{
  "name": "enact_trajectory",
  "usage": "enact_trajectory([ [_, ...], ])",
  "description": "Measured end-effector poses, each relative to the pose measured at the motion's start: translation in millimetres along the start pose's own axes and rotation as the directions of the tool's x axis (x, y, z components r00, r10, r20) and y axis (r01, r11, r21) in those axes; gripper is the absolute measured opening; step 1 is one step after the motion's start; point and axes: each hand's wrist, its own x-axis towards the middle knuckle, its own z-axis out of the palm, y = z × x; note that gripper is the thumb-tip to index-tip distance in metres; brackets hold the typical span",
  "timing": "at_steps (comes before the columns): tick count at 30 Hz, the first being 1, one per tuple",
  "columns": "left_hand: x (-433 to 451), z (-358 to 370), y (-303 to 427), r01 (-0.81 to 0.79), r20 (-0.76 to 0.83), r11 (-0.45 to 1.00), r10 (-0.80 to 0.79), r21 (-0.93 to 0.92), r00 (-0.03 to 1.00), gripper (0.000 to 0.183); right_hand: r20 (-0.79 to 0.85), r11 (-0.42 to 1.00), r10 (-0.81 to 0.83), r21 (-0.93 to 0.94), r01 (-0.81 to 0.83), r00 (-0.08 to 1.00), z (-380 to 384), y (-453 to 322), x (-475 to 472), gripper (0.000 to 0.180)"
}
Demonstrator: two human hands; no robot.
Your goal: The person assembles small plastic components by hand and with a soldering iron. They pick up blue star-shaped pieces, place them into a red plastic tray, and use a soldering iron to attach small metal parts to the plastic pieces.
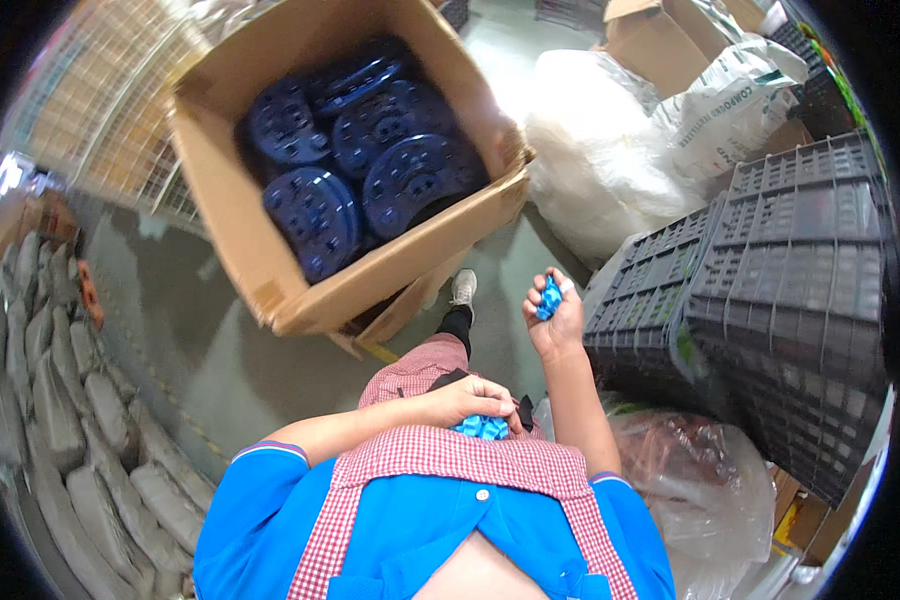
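My right hand (557, 319), palm up, is curled around a bunch of small bright blue pieces (550, 298), whose exact kind I cannot tell. Close to my waist, my left hand (478, 403) has its fingers closed over more blue pieces (483, 427), just above the bib of a red checked apron (465, 457). Part of these pieces is hidden by the fingers. Ahead on the left stands an open cardboard box (390, 289) with several dark blue round plastic parts (420, 184) inside, which have holes in them.
Stacked dark plastic crates (787, 225) stand on the right, with a clear plastic bag (697, 480) below them. White sacks (607, 150) lie at the upper right. Filled grey-green bags (105, 420) are piled at the left, below a wire mesh cage (112, 112).
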Motion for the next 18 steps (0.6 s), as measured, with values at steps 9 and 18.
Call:
enact_trajectory([
  [9,128,-111,201,0.032,0.074,0.999,-0.03,-0.027,0.997,0.024,-0.36,0.92,-0.287,-0.363,0.151,0.888,47,-109,206,0.011],
  [18,176,-196,300,-0.134,-0.29,0.978,0.084,-0.16,0.953,0.028,-0.034,0.218,0.066,-0.975,-0.048,0.997,84,-122,394,0.037],
])
